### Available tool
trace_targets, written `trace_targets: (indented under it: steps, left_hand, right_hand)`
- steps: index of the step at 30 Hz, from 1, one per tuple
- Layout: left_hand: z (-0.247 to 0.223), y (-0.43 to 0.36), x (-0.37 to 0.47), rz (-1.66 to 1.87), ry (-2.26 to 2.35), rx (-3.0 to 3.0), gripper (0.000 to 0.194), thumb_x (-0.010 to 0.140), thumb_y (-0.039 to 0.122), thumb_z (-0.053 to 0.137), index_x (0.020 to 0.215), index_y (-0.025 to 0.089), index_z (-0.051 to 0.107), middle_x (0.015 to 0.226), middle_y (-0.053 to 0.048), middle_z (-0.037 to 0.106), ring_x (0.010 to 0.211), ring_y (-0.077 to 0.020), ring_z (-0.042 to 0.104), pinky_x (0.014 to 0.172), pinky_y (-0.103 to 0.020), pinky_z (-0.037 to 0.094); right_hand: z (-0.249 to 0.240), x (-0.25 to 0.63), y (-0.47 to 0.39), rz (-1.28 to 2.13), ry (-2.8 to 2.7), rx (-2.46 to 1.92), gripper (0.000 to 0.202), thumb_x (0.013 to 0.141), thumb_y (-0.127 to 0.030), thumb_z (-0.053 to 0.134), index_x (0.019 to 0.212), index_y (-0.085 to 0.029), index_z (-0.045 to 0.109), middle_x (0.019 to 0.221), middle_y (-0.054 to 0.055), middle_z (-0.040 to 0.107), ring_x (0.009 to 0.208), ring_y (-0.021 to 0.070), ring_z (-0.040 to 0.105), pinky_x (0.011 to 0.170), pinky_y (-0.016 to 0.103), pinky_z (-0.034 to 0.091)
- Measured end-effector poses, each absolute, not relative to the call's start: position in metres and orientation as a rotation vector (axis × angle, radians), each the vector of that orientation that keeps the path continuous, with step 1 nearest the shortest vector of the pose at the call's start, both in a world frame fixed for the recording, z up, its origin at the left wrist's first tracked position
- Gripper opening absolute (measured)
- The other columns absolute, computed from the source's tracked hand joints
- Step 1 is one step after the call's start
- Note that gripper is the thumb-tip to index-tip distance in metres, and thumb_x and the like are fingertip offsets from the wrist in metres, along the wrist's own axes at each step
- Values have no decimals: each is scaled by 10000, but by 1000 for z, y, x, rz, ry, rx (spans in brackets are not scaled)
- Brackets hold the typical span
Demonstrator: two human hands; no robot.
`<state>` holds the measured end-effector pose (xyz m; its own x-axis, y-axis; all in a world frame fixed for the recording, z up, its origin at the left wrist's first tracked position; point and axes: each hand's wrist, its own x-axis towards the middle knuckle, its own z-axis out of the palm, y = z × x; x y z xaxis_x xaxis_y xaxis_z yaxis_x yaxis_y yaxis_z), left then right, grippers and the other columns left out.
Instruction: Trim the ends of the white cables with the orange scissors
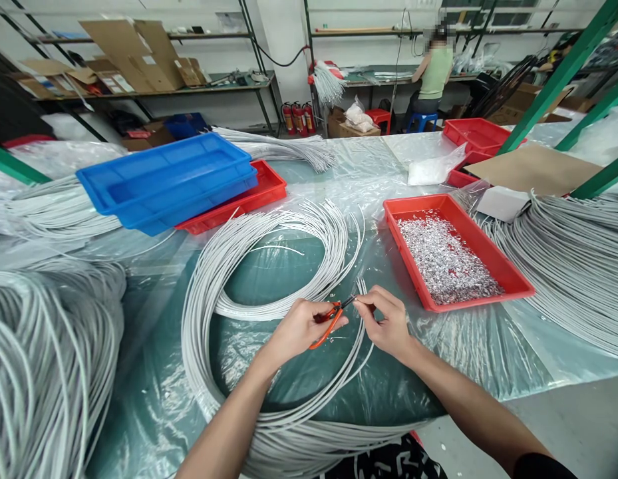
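My left hand (301, 329) is wrapped round a pair of small pliers with orange handles (328, 332), whose dark jaws point right. Against the jaw tips, my right hand (386, 322) pinches the end of a thin grey cable (366, 359); the exact tip between the fingers is too small to make out. Both hands are above a large coil of grey cables (199, 332), which lies on the table in overlapping loops. More cable ends (361, 287) stick up just behind the right fingertips.
Right of the hands stands a red tray (518, 289) of small shiny metal pieces. Blue trays (163, 176) rest partly on another red tray (269, 189) at back left. Cable bundles (44, 366) flank both sides. Green posts (563, 73) rise at right. A person (436, 73) sits far behind.
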<state>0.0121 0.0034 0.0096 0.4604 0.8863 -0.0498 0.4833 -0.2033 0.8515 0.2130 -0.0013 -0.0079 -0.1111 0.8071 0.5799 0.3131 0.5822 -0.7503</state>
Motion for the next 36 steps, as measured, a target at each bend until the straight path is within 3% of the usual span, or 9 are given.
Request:
trace_targets:
  steps: [7, 10, 14, 17, 23, 28, 36]
  left_hand:
    - [9, 3, 11, 577, 1146, 1830, 479, 857, 523, 613, 610, 143, 458, 605, 48, 284, 589, -84, 225, 503, -216, 194]
    - [9, 3, 11, 561, 1153, 1829, 480, 865, 521, 604, 609, 149, 438, 599, 50, 288, 582, -82, 229, 501, -216, 196]
    - [9, 5, 11, 545, 1172, 1846, 485, 861, 505, 611, 600, 156, 399, 601, 52, 273, 585, -81, 219, 499, -217, 182]
    - [11, 6, 10, 529, 1179, 1853, 491, 861, 512, 608, 597, 155, 398, 606, 51, 273, 592, -83, 217, 503, -215, 181]
    - [11, 7, 9, 497, 1166, 1845, 476, 860, 504, 613, 608, 151, 416, 609, 50, 295, 592, -81, 235, 506, -208, 191]
    - [9, 6, 8, 497, 1169, 1846, 472, 866, 488, 611, 612, 157, 391, 602, 54, 285, 585, -79, 229, 500, -205, 186]
    - [9, 5, 10, 484, 1223, 1924, 476, 883, 487, 591, 614, 156, 379, 595, 56, 285, 590, -79, 220, 504, -200, 191]
  right_hand:
    - [-9, 217, 1, 729, -1723, -913, 304, 997, -343, 460, 838, -195, 673, 699, 39, 584, 615, 154, 506, 589, 294, 405]
    - [-11, 217, 4, 941, -1666, -900, 382, 1001, -414, 444, 796, -182, 669, 673, 18, 555, 572, 127, 479, 563, 271, 393]
    - [-12, 217, 10, 1412, -1480, -859, 430, 944, -523, 516, 732, -167, 631, 560, -38, 457, 449, 95, 434, 462, 241, 346]
    - [-9, 219, 14, 1524, -1393, -847, 414, 882, -535, 610, 715, -158, 647, 552, -44, 463, 438, 91, 447, 447, 237, 341]
    - [-6, 219, 14, 1392, -1405, -856, 332, 822, -444, 716, 672, -161, 633, 604, -33, 488, 488, 85, 427, 481, 242, 333]
    - [-10, 215, 8, 1095, -1489, -873, 280, 869, -311, 675, 652, -166, 574, 644, -20, 498, 588, 105, 437, 557, 249, 341]
    - [-12, 209, 2, 668, -1588, -967, 239, 872, -187, 633, 649, -186, 547, 608, -30, 452, 579, 119, 427, 558, 260, 343]
